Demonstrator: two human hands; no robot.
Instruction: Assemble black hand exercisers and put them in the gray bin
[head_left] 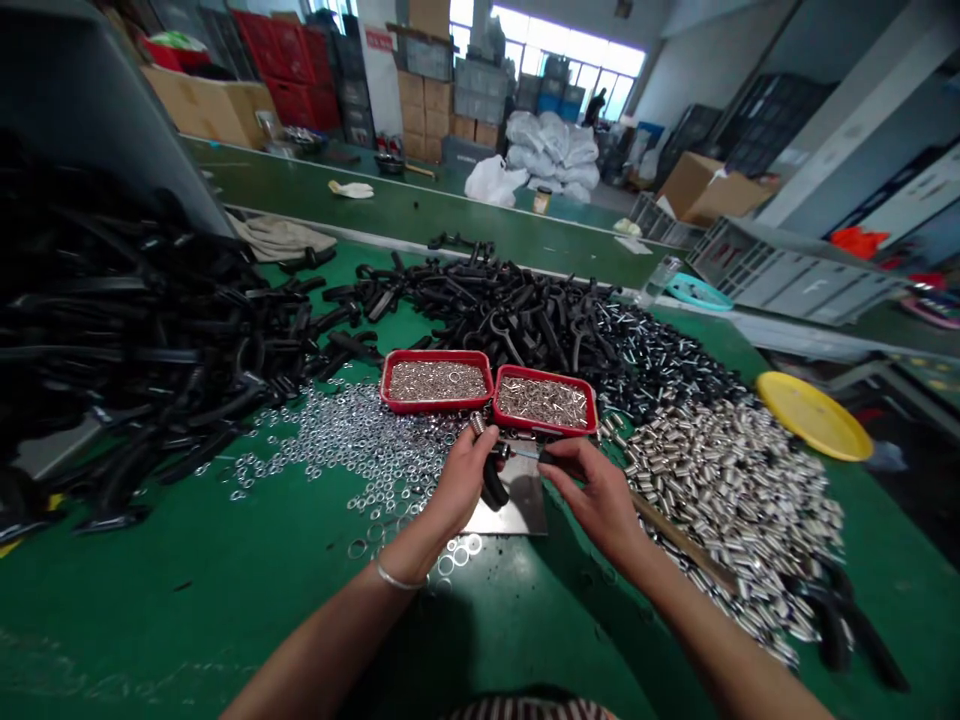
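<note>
My left hand is closed around a black handle-like part, with a silver cylinder showing above its thumb. My right hand pinches the black end of a thin metal screw that points left at the black part. Both hands are over a metal plate on the green table. Just beyond them stand two red trays, the left one with small metal pieces and a ring, the right one with small metal pins.
Loose rings are spread on the left. Black parts are heaped behind the trays and at far left. Silver cylinders pile up at right, with a wooden stick and a yellow lid beside them. Grey crates stand farther back.
</note>
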